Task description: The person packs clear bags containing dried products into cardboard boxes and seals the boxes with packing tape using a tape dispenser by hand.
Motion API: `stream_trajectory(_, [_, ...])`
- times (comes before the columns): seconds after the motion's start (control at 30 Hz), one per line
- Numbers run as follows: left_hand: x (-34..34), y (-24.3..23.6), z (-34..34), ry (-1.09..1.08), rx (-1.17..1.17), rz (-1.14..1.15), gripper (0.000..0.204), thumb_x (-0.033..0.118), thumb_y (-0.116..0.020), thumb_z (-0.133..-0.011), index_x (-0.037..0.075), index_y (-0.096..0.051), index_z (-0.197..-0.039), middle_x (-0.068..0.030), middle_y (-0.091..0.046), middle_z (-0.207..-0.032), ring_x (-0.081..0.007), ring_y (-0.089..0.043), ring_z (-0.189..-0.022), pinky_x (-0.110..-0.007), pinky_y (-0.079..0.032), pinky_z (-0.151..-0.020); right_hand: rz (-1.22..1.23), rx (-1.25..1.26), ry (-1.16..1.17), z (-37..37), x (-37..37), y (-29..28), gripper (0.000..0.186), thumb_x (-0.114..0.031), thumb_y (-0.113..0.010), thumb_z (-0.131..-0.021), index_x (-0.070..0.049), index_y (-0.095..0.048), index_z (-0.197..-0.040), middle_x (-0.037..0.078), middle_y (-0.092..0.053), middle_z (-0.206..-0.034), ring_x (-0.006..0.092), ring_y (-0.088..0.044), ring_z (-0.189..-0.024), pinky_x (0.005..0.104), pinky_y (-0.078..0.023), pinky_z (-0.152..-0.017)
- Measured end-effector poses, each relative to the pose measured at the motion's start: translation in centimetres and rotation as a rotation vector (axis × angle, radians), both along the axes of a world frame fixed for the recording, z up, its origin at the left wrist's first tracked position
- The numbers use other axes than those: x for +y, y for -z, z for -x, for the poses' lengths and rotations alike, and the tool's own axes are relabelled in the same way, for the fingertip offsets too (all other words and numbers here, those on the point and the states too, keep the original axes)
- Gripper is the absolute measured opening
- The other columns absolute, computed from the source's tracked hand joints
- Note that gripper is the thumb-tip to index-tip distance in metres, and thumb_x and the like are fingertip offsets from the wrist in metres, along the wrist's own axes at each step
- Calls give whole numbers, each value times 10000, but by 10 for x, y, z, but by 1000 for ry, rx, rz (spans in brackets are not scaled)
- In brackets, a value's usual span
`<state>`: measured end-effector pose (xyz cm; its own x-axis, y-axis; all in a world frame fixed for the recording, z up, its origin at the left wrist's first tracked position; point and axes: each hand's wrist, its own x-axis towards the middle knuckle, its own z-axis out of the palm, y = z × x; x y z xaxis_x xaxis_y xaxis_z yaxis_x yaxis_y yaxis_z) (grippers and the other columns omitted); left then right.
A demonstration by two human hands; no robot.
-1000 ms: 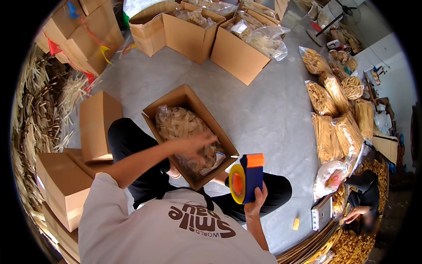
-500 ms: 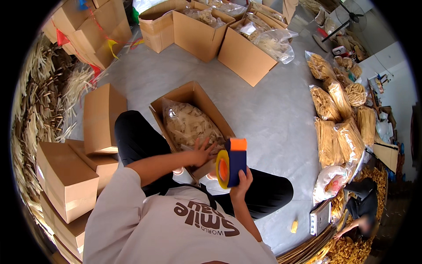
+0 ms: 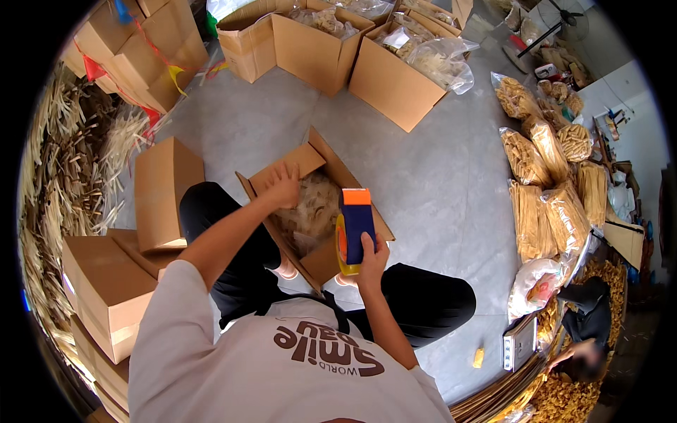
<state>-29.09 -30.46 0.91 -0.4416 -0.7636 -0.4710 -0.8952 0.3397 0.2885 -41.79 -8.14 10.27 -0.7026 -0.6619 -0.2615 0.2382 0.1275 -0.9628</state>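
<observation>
Between my knees stands a cardboard box [image 3: 381,225] with a clear plastic bag of pale, flat strips [image 3: 314,211] inside. Its far flap [image 3: 310,156] is folded inward over part of the bag, and the near flap [image 3: 326,263] also leans in. My left hand [image 3: 283,187] lies on the far flap, fingers extended and nothing held. In my right hand [image 3: 372,257] is a tape dispenser [image 3: 357,224], navy with an orange top and a yellow roll, held upright above the box's right side.
Closed cartons [image 3: 109,289] are stacked at my left, beside heaped dry strips [image 3: 63,204]. Open boxes [image 3: 395,88] of bagged material stand ahead. Filled bags [image 3: 529,218] line the right side, and another person [image 3: 589,317] works at the lower right.
My left hand has moved from the bag to the far flap, which now folds inward. My right hand has raised the tape dispenser slightly, away from me and leftward.
</observation>
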Motion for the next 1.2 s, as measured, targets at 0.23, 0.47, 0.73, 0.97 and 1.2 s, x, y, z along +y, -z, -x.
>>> stream_trajectory(0.23, [-24,-36,-11,432,-112,-264,892,377,-544,-773,38,10,-1384,-249,50,-1420,-396,-6,-1316,-436,-159,-1058,-42,57,-113,6,-16,21,279,-202,-551,-853,59,-555,-950,67,-587,-787,99,-537,-679,232,-439,-610])
stream_trajectory(0.47, [-45,-61,-68,1040,-177,-329,1105,523,-744,-535,-44,-213,-1320,-216,-170,-1388,-301,-191,-1292,-357,-238,-1042,-68,299,-191,-8,-21,48,245,-189,-561,-844,49,-561,-902,75,-596,-743,111,-545,-637,241,-439,-578])
stream_trajectory(0.73, [-46,-83,-2,694,-220,-85,623,383,-796,-478,108,-591,-998,-66,-592,-1022,-241,-548,-957,-383,-342,-930,-32,33,-124,28,-18,-1,222,-164,-561,-830,26,-554,-946,59,-588,-796,99,-536,-682,225,-430,-628])
stream_trajectory(0.97, [-43,-22,-26,545,98,163,644,367,-802,-455,125,-509,-974,-38,-526,-951,-246,-424,-1096,-548,-152,-1033,81,166,-231,2,6,-25,288,-149,-562,-827,38,-503,-1038,80,-583,-892,120,-544,-816,233,-429,-716])
stream_trajectory(1.2, [-14,-28,-21,420,-21,162,813,431,-680,-668,168,-281,-1325,-122,-136,-1402,-343,-51,-1314,-622,-36,-1003,53,196,-226,-4,-3,42,304,-215,-532,-861,36,-515,-1032,83,-594,-849,116,-546,-761,250,-443,-677])
